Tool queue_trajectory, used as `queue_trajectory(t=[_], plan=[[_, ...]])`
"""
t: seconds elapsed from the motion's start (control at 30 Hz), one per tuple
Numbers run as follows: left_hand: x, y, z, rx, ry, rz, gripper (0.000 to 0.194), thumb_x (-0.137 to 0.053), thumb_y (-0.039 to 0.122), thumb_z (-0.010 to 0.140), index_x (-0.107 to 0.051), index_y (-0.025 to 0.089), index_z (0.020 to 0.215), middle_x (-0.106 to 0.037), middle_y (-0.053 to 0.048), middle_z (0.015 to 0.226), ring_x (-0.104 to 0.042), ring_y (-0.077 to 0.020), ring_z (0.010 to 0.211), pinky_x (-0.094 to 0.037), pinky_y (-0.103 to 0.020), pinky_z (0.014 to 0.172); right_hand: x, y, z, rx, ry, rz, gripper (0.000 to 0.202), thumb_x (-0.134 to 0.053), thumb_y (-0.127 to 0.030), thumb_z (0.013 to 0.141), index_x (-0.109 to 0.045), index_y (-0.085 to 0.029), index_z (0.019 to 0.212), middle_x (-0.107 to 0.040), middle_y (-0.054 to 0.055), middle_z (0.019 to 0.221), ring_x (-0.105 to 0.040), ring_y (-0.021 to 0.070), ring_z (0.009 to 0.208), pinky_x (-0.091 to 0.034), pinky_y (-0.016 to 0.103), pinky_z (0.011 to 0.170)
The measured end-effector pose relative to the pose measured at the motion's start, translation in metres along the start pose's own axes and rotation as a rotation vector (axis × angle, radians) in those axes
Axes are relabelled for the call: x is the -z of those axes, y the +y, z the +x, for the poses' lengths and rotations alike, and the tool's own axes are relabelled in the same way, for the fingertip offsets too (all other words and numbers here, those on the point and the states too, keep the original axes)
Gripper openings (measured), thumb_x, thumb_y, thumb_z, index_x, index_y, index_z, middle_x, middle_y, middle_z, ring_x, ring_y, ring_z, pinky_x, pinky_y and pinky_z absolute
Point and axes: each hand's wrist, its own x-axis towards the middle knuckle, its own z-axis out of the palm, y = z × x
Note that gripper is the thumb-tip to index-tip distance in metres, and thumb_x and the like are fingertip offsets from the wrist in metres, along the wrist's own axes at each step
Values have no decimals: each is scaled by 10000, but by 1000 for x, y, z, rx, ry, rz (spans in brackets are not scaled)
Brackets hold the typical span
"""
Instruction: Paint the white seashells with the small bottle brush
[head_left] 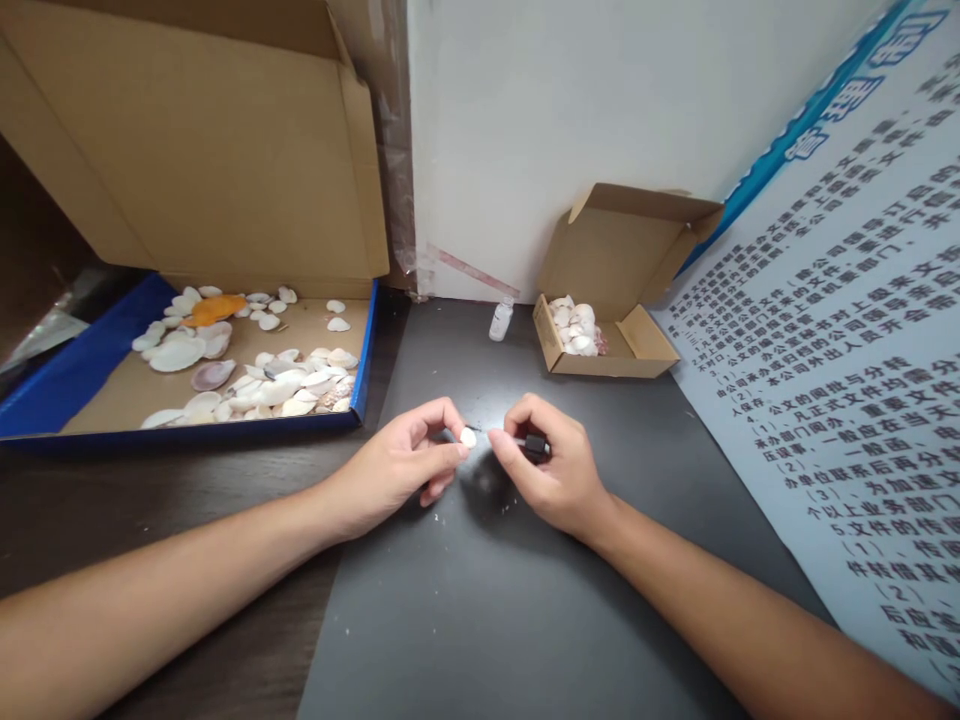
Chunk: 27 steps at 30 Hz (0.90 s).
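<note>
A small white shell [468,438] is pinched between the thumb and fingertips of my left hand [412,452]. My right hand [551,462] grips a black-capped brush [535,447], its thin tip pointing left at the shell. Behind my hands, a small clear bottle [501,320] with a white label stands on the dark grey mat [450,620]. Small white flecks lie on the mat below my hands.
At the left, a large blue-edged cardboard box [365,350] holds many shells and an orange one [215,310]. A small open cardboard box [611,365] with shells stands back right. A printed poster [840,380] leans at the right, beside a white wall.
</note>
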Motion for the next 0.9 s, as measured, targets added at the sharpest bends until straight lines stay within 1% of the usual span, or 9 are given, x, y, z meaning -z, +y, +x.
queue_trajectory(t=[0.07,0.2,0.33,0.47,0.57,0.6,0.7,0.83,0.9], plan=[[0,0,0,16,-1,-13,215,-674,331,843,-504,200,867,-464,83,563,-403,-56,438,-334,-179,425,1,1,0,-25,34,-2,201,-580,-203,873,-453,-214,718,-449,-53,631,-418,95,541,-357,241,523],[0,1,0,28,8,-39,226,-682,325,828,-494,201,849,-461,90,536,-407,-53,412,-322,-166,400,1,1,2,13,-24,-1,197,-586,-197,861,-456,-212,713,-458,-52,630,-415,94,544,-352,239,523],[0,1,0,44,4,-48,200,-667,313,842,-506,199,869,-455,96,523,-392,-42,394,-317,-157,399,1,1,2,-33,23,-5,201,-571,-204,870,-446,-214,713,-446,-54,622,-413,92,536,-354,237,519],[0,2,-1,52,30,-78,214,-680,309,825,-502,194,847,-475,86,561,-393,-37,390,-310,-159,389,0,0,2,7,-38,-11,199,-578,-209,852,-448,-215,701,-459,-52,618,-405,92,525,-348,237,505],[-1,3,-1,58,41,-91,214,-692,309,813,-519,188,847,-482,80,586,-395,-33,396,-318,-158,389,0,0,2,-50,27,-32,209,-568,-216,860,-437,-217,698,-440,-58,602,-403,91,517,-347,235,504],[-2,4,-1,59,41,-99,210,-693,305,809,-522,188,844,-477,81,585,-395,-34,398,-323,-158,390,0,0,2,-50,27,-20,209,-567,-221,861,-437,-218,698,-436,-60,599,-395,90,508,-344,235,497],[-2,5,-1,56,45,-125,199,-691,291,802,-519,192,826,-460,86,563,-396,-41,398,-330,-157,388,1,0,2,-12,-35,-8,207,-577,-211,844,-440,-217,689,-442,-59,594,-381,87,498,-333,234,486],[-3,6,-1,79,43,-135,179,-676,290,813,-526,196,835,-453,92,510,-390,-44,382,-322,-148,384,1,0,2,-45,23,-33,217,-566,-201,854,-431,-216,686,-434,-60,594,-397,90,515,-341,232,505],[-2,7,-1,83,35,-138,179,-675,291,813,-523,198,829,-448,94,485,-390,-48,376,-327,-146,379,1,1,2,-28,5,-5,212,-569,-200,854,-434,-215,691,-431,-62,596,-386,86,505,-335,229,496]])
